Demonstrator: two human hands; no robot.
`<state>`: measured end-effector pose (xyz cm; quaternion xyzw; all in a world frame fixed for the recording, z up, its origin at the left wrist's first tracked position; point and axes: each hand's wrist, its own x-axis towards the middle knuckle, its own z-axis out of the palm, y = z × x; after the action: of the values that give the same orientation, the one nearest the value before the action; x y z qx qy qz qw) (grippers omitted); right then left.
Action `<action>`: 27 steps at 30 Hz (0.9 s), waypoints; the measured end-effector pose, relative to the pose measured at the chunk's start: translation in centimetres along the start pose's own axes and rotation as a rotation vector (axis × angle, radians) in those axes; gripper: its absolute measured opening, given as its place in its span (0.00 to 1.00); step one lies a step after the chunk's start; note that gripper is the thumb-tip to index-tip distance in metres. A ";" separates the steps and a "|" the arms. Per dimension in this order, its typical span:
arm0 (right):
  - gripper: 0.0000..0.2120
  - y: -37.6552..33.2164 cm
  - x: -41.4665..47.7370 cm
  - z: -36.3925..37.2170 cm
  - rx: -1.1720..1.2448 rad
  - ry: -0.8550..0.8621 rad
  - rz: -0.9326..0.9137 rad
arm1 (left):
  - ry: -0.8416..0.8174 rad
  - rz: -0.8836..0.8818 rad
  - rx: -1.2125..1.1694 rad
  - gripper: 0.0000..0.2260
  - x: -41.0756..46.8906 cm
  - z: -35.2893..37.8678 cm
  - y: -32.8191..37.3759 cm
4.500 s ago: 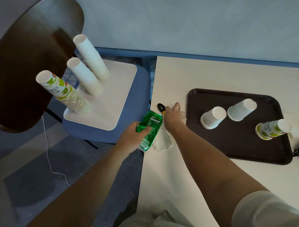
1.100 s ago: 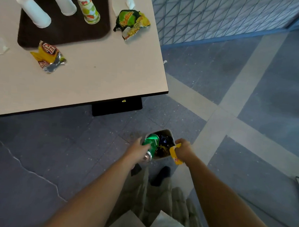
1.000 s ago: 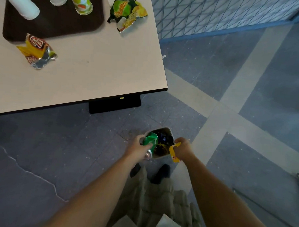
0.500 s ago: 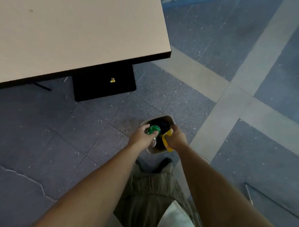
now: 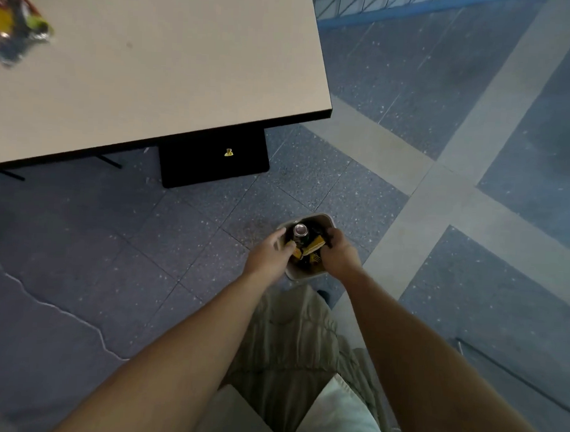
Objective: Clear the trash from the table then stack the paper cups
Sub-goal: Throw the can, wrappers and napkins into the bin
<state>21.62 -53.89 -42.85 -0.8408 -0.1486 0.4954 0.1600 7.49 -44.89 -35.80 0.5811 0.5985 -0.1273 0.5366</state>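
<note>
Head camera looks down on both hands over a small bin point(image 5: 302, 275) on the floor. The left hand point(image 5: 269, 254) has loose fingers and holds nothing. A can point(image 5: 300, 231), top up, sits in the bin just beyond its fingertips. The right hand point(image 5: 339, 254) curls over the rim beside a yellow wrapper point(image 5: 313, 248); whether it pinches anything, I cannot tell. I'd make sure everything drops well inside before lifting away, since a crumpled packet point(image 5: 14, 31) waits on the table point(image 5: 185, 64).
</note>
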 end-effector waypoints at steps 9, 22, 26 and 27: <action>0.21 -7.7 -10.9 -5.6 0.147 0.036 -0.226 | 0.169 0.106 -0.222 0.26 -10.1 -7.0 4.8; 0.14 -21.2 -20.2 -6.8 0.274 0.042 -0.613 | 0.431 0.321 -0.465 0.25 -18.7 -18.2 7.6; 0.12 -26.3 -21.2 -4.8 0.300 0.008 -0.665 | 0.480 0.316 -0.552 0.24 -18.2 -22.7 7.0; 0.12 -27.8 -21.4 -4.2 0.301 0.001 -0.679 | 0.489 0.313 -0.582 0.23 -17.8 -24.0 6.8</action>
<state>12.81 -38.02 -12.56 -0.7110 -0.3443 0.4298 0.4373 -3.16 -34.21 -9.11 0.5020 0.6239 0.2725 0.5334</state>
